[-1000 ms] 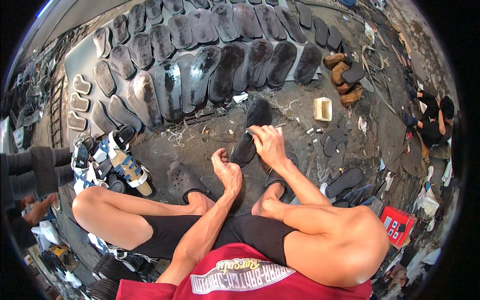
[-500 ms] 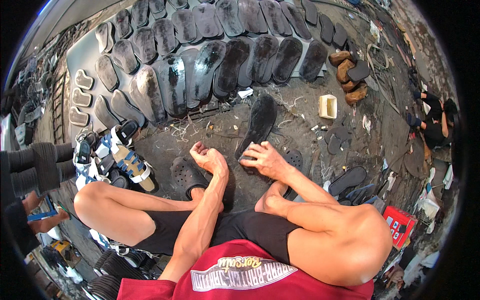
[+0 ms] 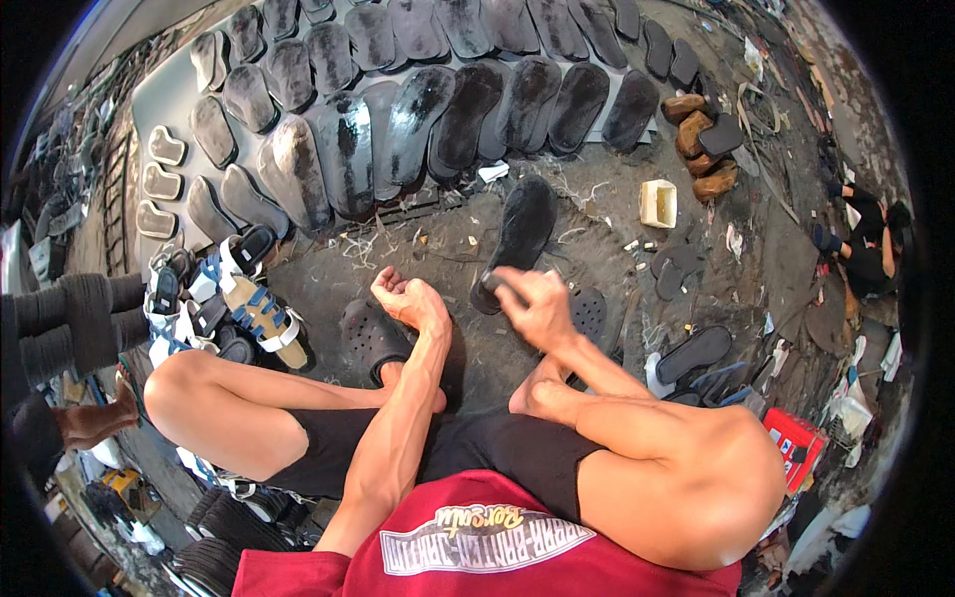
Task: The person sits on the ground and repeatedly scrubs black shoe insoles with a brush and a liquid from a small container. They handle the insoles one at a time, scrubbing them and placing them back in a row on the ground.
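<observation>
Working at the near end of one dark sole, you have your right grip bent low over it, fingertips at its edge. A small dark piece shows there, but you cannot tell from this view whether it is a separate pad being pinched or the sole's own tip. The sole lies on the ground, its near end toward the gap between your dark clogs, its far end near the rows of soles. Your left grip hangs apart from it, fingers loosely curled, nothing visible in them; whether the palm hides anything, you cannot tell. The step in hand looks like rubbing or coating this sole's upper face. Your next move probably calls for an even stroke along it, with the left grip ready to steady the edge.
</observation>
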Demonstrator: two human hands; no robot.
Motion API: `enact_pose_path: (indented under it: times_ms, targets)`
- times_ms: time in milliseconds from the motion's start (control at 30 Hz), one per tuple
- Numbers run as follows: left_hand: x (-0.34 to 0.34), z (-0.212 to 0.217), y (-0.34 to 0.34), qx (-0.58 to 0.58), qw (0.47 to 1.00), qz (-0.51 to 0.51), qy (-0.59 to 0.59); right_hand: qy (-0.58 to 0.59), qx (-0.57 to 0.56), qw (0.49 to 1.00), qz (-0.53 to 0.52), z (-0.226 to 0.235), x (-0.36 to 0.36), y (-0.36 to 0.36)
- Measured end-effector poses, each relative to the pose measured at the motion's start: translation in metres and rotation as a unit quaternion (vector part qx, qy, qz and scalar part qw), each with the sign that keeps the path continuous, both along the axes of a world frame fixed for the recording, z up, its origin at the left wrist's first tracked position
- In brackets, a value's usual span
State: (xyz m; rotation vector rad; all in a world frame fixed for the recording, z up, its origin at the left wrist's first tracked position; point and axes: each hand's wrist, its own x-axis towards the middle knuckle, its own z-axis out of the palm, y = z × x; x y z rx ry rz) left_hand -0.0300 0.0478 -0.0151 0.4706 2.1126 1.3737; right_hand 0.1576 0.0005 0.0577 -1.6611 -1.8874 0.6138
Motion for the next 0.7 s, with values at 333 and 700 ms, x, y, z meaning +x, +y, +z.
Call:
enact_pose_path:
  times_ms: [333,700]
  targets:
    - [0.052,0.027,-0.059,-0.019,0.838,-0.488,0.244,-0.098,-0.005,0.994,-0.045,-0.025,0.077,0.065]
    - [0.053,0.019,-0.061,-0.045,0.866,-0.481,0.132,0.178,-0.164,0.949,-0.203,0.025,0.093,0.036]
